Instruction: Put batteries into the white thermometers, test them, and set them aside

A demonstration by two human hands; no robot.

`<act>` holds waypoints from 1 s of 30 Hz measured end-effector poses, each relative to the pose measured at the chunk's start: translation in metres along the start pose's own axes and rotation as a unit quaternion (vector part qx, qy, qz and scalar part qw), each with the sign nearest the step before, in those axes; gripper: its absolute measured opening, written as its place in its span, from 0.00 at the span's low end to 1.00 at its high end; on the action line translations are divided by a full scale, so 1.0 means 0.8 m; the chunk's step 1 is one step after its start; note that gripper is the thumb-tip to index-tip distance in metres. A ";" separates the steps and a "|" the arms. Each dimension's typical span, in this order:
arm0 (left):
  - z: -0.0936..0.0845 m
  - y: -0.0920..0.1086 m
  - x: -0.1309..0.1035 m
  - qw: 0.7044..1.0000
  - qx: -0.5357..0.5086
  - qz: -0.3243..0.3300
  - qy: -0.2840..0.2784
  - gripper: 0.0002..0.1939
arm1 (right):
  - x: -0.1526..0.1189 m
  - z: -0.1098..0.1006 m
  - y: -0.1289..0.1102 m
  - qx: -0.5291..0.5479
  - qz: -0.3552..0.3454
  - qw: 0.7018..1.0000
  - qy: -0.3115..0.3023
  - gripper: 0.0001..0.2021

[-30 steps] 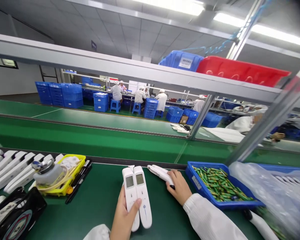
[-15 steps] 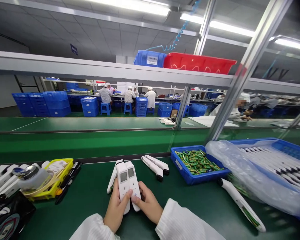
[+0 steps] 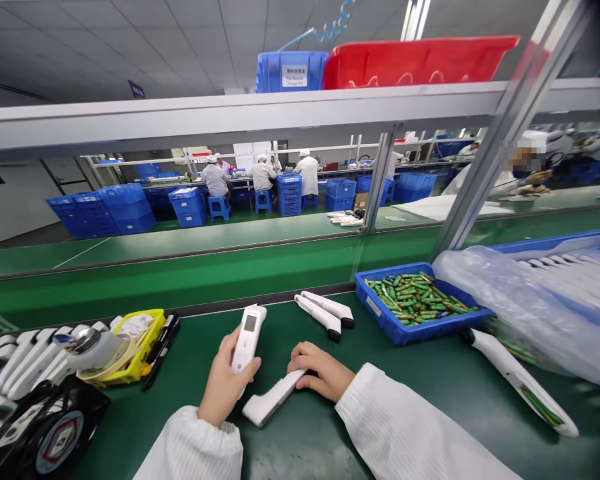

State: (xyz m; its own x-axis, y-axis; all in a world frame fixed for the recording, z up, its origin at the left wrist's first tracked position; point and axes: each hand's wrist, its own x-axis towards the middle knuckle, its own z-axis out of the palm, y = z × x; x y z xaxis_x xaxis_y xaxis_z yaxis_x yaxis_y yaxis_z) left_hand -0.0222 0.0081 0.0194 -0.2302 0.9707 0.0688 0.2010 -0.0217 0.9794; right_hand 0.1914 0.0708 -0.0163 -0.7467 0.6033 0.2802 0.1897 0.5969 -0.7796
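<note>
My left hand (image 3: 221, 387) is closed round a white handheld infrared thermometer (image 3: 249, 337), held upright with its small grey screen facing me. My right hand (image 3: 323, 372) grips the end of a second white thermometer (image 3: 273, 400), which lies on its side low over the green bench; whether it touches the bench I cannot tell. Beyond my hands, two more white thermometers (image 3: 321, 316) with black tips lie side by side. Off to the right rests another thermometer (image 3: 520, 380), its battery compartment uncovered and green batteries (image 3: 543, 405) showing inside.
A blue tray (image 3: 375, 308) of green batteries stands at the back right, beside a plastic-draped blue bin (image 3: 570, 241) of thermometers. On the left are a yellow tray (image 3: 155, 327), black pens (image 3: 161, 353), a bottle (image 3: 97, 347) and several white thermometers (image 3: 27, 360). A metal post (image 3: 500, 133) rises behind.
The two thermometers, side by side before, are now apart. My right hand has moved right and turned its thermometer onto its side. The view has tilted down.
</note>
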 end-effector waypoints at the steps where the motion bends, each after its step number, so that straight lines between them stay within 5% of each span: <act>1: 0.003 -0.001 -0.001 1.000 0.016 0.007 -0.022 0.32 | 0.001 0.004 -0.002 -0.004 -0.004 1.000 -0.002 0.07; 10: 0.014 0.003 -0.011 0.986 0.130 0.005 -0.102 0.20 | 0.001 0.010 -0.023 -0.107 0.040 0.991 0.069 0.17; 18: 0.016 0.011 -0.025 0.962 0.245 0.050 -0.110 0.17 | 0.001 0.009 -0.024 -0.141 0.082 0.983 0.085 0.16; 23: 0.035 0.019 -0.058 0.918 0.374 0.027 -0.131 0.38 | -0.002 0.009 -0.004 -0.129 0.049 0.983 0.121 0.09; 26: 0.051 0.024 -0.078 0.884 0.449 -0.020 -0.129 0.36 | -0.005 0.007 0.015 -0.121 0.048 0.980 0.154 0.09; 30: 0.046 0.029 -0.082 0.902 0.405 -0.074 -0.128 0.32 | -0.006 0.001 0.051 -0.128 0.039 0.975 0.179 0.18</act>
State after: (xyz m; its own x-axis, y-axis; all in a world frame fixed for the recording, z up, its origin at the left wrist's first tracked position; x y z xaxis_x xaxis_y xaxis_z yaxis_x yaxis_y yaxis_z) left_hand 0.0324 -0.0472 0.0309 -0.1047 0.9742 -0.1998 0.8399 0.1942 0.5068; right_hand 0.2024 0.0916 -0.0498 -0.4619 0.7703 0.4396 0.4238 0.6271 -0.6536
